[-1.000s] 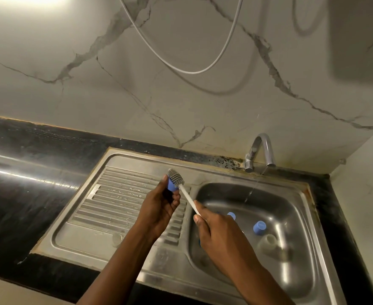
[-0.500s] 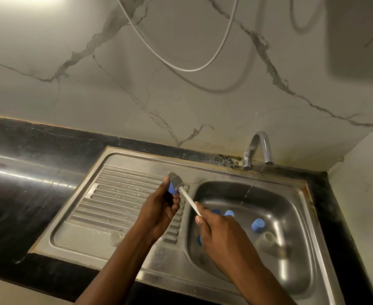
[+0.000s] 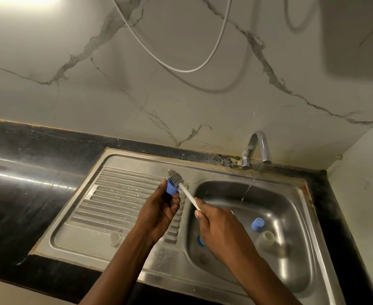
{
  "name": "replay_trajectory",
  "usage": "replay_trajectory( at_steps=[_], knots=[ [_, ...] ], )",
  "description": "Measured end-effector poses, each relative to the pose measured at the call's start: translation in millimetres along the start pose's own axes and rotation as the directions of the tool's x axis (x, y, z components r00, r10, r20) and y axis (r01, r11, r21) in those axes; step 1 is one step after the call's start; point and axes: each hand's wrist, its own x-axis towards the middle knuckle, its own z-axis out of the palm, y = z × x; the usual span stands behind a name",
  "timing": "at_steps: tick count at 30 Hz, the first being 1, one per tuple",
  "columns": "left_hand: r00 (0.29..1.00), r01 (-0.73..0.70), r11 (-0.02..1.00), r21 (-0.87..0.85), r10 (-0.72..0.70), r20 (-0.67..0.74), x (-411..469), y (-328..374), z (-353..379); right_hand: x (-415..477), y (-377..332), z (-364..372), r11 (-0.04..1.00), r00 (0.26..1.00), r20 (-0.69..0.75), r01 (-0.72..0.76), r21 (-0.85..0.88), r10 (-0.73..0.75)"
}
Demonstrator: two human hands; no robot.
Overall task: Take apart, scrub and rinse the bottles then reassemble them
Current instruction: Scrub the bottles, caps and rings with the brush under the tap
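Observation:
My left hand (image 3: 159,211) holds a small blue bottle cap (image 3: 172,187) over the ribbed drainboard. My right hand (image 3: 216,227) grips the white handle of a grey-bristled bottle brush (image 3: 178,180), whose head lies against the cap's open side. In the sink basin (image 3: 297,216) lie another blue cap (image 3: 257,224), a pale clear bottle (image 3: 269,238) on its side, and a blue piece (image 3: 201,241) partly hidden behind my right hand.
A chrome tap (image 3: 257,148) at the back of the sink runs a thin stream of water. The steel drainboard (image 3: 106,208) sits to the left, set in a black counter (image 3: 16,194). A white hose (image 3: 181,69) hangs across the marble wall.
My left hand has turned the blue cap so more of it shows, and the brush head has shifted slightly against it. The blue pieces in the basin are more hidden by my right hand.

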Motion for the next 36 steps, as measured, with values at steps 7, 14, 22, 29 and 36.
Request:
replay_trajectory(
  at_steps=[7, 14, 22, 29, 36],
  knots=[
    [1.000, -0.004, 1.000, 0.007, 0.004, 0.021, 4.1, -0.7, 12.2, -23.2, 24.8, -0.2, 0.997, 0.998, 0.005, -0.056, 0.058, 0.055],
    [0.998, 0.058, 0.997, 0.049, -0.058, -0.008, 1.9, -32.6, 24.2, -33.0, 46.0, -5.6, 0.994, 0.994, -0.018, -0.103, 0.046, 0.104],
    [0.998, 0.062, 0.992, 0.114, -0.063, 0.012, -0.6, -59.1, 44.9, -27.3, 70.2, -10.3, 0.991, 0.989, -0.081, -0.121, 0.054, 0.125],
    [0.999, 0.025, 0.979, 0.204, -0.032, 0.030, 4.7, -91.7, 47.6, -43.0, 104.1, -39.9, 0.980, 0.984, -0.116, -0.115, 0.160, 0.134],
    [0.997, 0.069, 0.964, 0.259, -0.075, 0.015, 9.5, -138.5, 52.7, -72.1, 138.3, -60.0, 0.966, 0.981, -0.136, -0.106, 0.234, 0.141]
  ],
)
